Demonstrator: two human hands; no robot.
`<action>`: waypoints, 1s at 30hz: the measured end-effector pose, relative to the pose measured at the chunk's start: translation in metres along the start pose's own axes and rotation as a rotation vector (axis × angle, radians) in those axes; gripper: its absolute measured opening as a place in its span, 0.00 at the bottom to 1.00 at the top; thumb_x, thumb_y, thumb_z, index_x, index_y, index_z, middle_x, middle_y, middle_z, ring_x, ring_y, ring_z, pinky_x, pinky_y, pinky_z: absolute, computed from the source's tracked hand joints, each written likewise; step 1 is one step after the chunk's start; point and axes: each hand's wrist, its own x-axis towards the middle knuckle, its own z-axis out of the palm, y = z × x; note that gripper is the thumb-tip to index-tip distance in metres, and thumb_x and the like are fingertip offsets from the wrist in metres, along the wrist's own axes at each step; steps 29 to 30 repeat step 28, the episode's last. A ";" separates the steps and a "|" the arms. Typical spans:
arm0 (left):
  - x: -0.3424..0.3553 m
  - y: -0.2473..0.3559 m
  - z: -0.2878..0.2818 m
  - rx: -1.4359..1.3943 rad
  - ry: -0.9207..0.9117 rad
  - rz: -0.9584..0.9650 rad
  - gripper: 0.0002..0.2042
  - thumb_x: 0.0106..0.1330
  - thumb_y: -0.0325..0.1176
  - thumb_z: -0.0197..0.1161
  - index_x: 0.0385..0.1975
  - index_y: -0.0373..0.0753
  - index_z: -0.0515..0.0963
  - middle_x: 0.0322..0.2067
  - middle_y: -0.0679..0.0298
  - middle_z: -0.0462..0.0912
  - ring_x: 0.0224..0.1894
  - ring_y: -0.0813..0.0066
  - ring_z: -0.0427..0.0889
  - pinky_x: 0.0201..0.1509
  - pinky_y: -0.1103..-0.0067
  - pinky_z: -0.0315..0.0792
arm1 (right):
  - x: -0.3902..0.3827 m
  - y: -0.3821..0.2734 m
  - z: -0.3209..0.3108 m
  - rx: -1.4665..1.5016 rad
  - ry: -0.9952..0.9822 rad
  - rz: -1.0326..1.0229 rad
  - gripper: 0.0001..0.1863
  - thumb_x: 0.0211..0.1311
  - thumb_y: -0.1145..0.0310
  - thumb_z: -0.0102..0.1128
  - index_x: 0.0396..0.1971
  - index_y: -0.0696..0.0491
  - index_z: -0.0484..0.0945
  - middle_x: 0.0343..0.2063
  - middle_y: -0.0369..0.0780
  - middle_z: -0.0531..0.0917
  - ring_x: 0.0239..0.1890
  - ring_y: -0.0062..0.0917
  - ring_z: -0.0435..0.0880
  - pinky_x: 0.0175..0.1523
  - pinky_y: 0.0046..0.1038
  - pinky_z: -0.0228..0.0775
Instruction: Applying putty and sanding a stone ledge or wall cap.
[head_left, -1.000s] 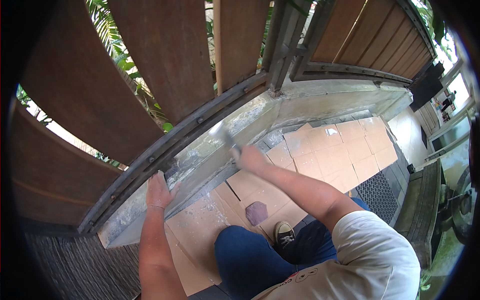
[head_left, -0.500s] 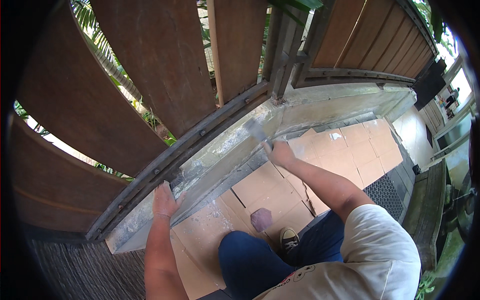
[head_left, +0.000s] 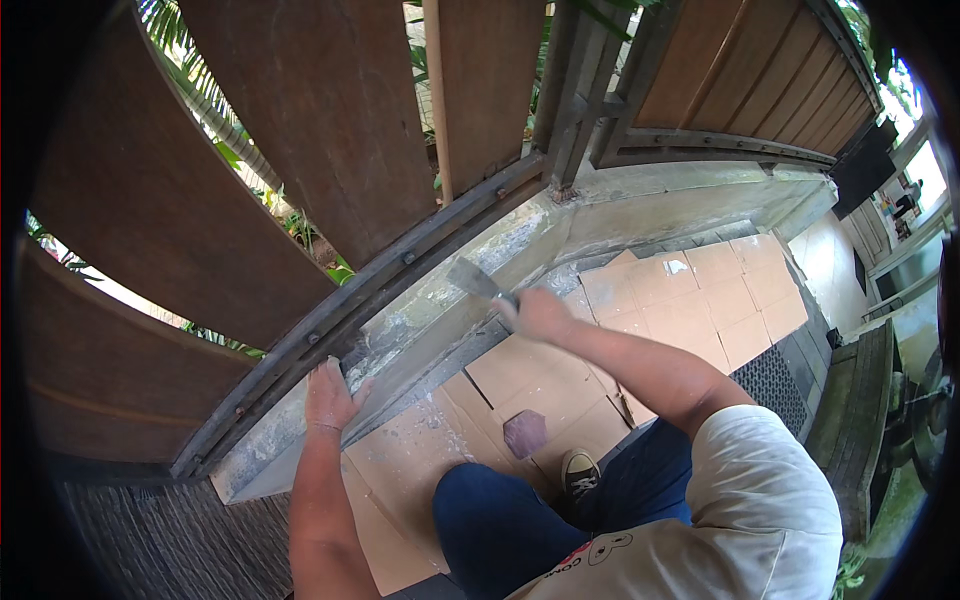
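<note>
A paint scraper [head_left: 474, 280] with a flat grey blade is gripped in my right hand [head_left: 540, 315], fingers closed round its handle. Its blade is at the patchy low wall [head_left: 420, 318], whose paint is worn and flaking; whether it touches cannot be told. Farther left, my left hand [head_left: 330, 396] lies on the wall's top with thumb and fingers apart, braced just below the fence's metal rail [head_left: 408, 258]. No tool shows in it. Whitish dust coats its fingers.
Cardboard sheets [head_left: 530, 372] cover the floor along the wall, with paint flakes scattered on them. A purplish flat piece [head_left: 525, 434] lies near my shoe [head_left: 580, 474]. Dark wooden fence boards [head_left: 310, 120] rise above the wall. A wooden bench [head_left: 850, 430] stands at right.
My right hand and the scraper have moved left and slightly down along the wall. The left hand stays in about the same place.
</note>
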 end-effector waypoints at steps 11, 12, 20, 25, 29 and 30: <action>-0.001 -0.002 0.002 0.034 0.018 0.028 0.35 0.56 0.57 0.63 0.46 0.25 0.69 0.49 0.41 0.72 0.55 0.45 0.69 0.63 0.61 0.61 | -0.007 -0.052 0.034 0.154 0.030 0.032 0.34 0.63 0.40 0.45 0.41 0.62 0.79 0.36 0.55 0.83 0.43 0.51 0.81 0.51 0.46 0.72; 0.000 -0.002 0.004 0.037 0.053 0.059 0.35 0.56 0.57 0.63 0.46 0.25 0.69 0.49 0.41 0.72 0.55 0.45 0.69 0.63 0.61 0.61 | -0.005 -0.058 0.037 0.157 0.035 0.035 0.34 0.63 0.40 0.45 0.41 0.62 0.79 0.36 0.55 0.83 0.43 0.51 0.81 0.51 0.46 0.72; 0.008 0.015 -0.011 0.030 -0.047 0.007 0.37 0.58 0.58 0.60 0.51 0.25 0.67 0.51 0.42 0.72 0.55 0.47 0.70 0.64 0.62 0.61 | 0.032 0.009 -0.014 0.140 0.251 0.202 0.34 0.65 0.41 0.43 0.35 0.62 0.82 0.31 0.58 0.82 0.40 0.52 0.82 0.45 0.47 0.74; 0.009 0.011 -0.008 0.049 -0.026 0.012 0.37 0.59 0.59 0.59 0.51 0.25 0.67 0.52 0.42 0.71 0.56 0.47 0.69 0.65 0.62 0.60 | -0.024 -0.104 0.082 0.140 0.124 0.085 0.31 0.65 0.42 0.45 0.39 0.58 0.81 0.36 0.56 0.82 0.41 0.50 0.82 0.49 0.45 0.74; 0.007 0.014 -0.012 0.036 -0.075 -0.022 0.38 0.59 0.59 0.59 0.51 0.25 0.67 0.53 0.42 0.69 0.57 0.46 0.68 0.66 0.62 0.58 | -0.040 -0.119 0.082 0.109 0.013 0.018 0.31 0.64 0.39 0.45 0.45 0.53 0.79 0.37 0.54 0.83 0.41 0.49 0.83 0.51 0.44 0.73; 0.007 0.014 -0.012 0.036 -0.075 -0.022 0.38 0.59 0.59 0.59 0.51 0.25 0.67 0.53 0.42 0.69 0.57 0.46 0.68 0.66 0.62 0.58 | -0.040 -0.119 0.082 0.109 0.013 0.018 0.31 0.64 0.39 0.45 0.45 0.53 0.79 0.37 0.54 0.83 0.41 0.49 0.83 0.51 0.44 0.73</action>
